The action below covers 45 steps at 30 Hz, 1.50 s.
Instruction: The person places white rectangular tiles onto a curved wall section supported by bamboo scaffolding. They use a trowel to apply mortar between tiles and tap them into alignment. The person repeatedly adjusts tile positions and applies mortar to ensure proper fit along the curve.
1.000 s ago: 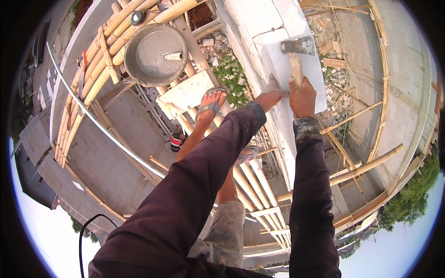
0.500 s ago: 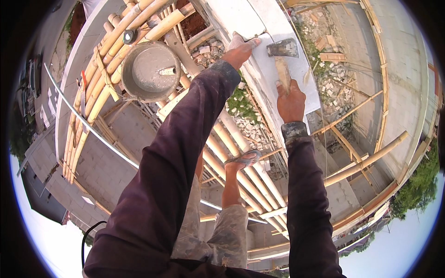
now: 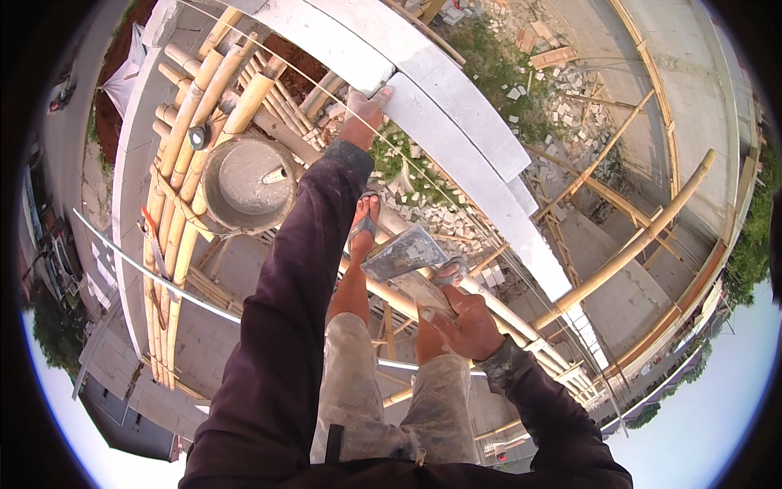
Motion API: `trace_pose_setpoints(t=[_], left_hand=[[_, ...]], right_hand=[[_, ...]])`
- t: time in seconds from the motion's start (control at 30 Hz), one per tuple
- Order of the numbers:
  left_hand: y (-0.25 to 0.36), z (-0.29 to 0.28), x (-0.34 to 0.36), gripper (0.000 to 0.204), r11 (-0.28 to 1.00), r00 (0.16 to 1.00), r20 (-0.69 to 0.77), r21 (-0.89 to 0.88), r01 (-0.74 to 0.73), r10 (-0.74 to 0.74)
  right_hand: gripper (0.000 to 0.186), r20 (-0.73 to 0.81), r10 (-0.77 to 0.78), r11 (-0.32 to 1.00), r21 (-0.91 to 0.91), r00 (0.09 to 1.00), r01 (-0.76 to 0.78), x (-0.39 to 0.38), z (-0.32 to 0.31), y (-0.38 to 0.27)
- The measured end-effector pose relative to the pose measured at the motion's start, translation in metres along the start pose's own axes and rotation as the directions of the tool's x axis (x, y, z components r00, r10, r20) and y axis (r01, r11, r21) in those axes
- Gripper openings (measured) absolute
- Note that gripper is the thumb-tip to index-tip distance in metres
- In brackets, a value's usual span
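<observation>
My left hand (image 3: 366,118) grips the near edge of a white wall block (image 3: 456,159), close to its joint with the neighbouring white block (image 3: 334,37). My right hand (image 3: 468,326) is closed round the wooden handle of a hammer-like tool, held low in front of my legs. Its broad grey head (image 3: 405,254) points up and left, apart from the wall. A taut string (image 3: 326,96) crosses in front of the wall by my left hand. Left of my left forearm stands a round bucket (image 3: 210,213) of grey mortar, with a pale handle (image 3: 274,176) sticking out of it.
Lashed bamboo poles (image 3: 175,196) bear a small black round object (image 3: 198,137) and a saw (image 3: 152,236) with an orange handle. My sandalled feet (image 3: 364,224) stand on bamboo poles. Rubble (image 3: 586,134) lies below, beyond the wall. A bamboo pole (image 3: 643,244) juts out right.
My right hand has drawn the tool back from the top of the wall, down toward my legs. The left hand stays at the block joint. The whole view has shifted.
</observation>
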<state>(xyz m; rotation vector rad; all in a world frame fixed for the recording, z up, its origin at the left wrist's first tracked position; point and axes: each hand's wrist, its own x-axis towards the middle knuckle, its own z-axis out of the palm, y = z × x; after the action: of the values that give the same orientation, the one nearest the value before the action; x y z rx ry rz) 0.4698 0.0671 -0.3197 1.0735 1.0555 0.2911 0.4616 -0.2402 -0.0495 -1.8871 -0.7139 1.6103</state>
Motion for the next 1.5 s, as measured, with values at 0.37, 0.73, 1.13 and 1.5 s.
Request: trace_pose_setpoints(t=[0.37, 0.73, 1.13, 1.5], left_hand=[[0.075, 0.047, -0.025, 0.097, 0.018, 0.848, 0.241, 0.959, -0.282, 0.472], [0.056, 0.121, 0.017, 0.038, -0.387, 0.542, 0.8, 0.599, -0.701, 0.258], [0.048, 0.113, 0.033, 0.042, -0.451, 0.516, 0.819, 0.571, -0.686, 0.252], [0.049, 0.111, 0.032, 0.044, -0.404, 0.465, 0.836, 0.548, -0.732, 0.291]], right_hand=[[0.048, -0.627, -0.021, 0.969, 0.179, 0.779, 0.171, -0.015, -0.188, 0.009], [0.042, -0.53, 0.257, 0.85, -0.273, 0.808, -0.45, 0.175, -0.252, 0.196], [0.03, -0.487, -0.002, 0.593, -0.704, 0.873, -0.391, 0.251, -0.244, 0.237], [0.034, -0.614, 0.143, 0.864, -0.305, 0.776, -0.4, 0.255, -0.242, 0.243]])
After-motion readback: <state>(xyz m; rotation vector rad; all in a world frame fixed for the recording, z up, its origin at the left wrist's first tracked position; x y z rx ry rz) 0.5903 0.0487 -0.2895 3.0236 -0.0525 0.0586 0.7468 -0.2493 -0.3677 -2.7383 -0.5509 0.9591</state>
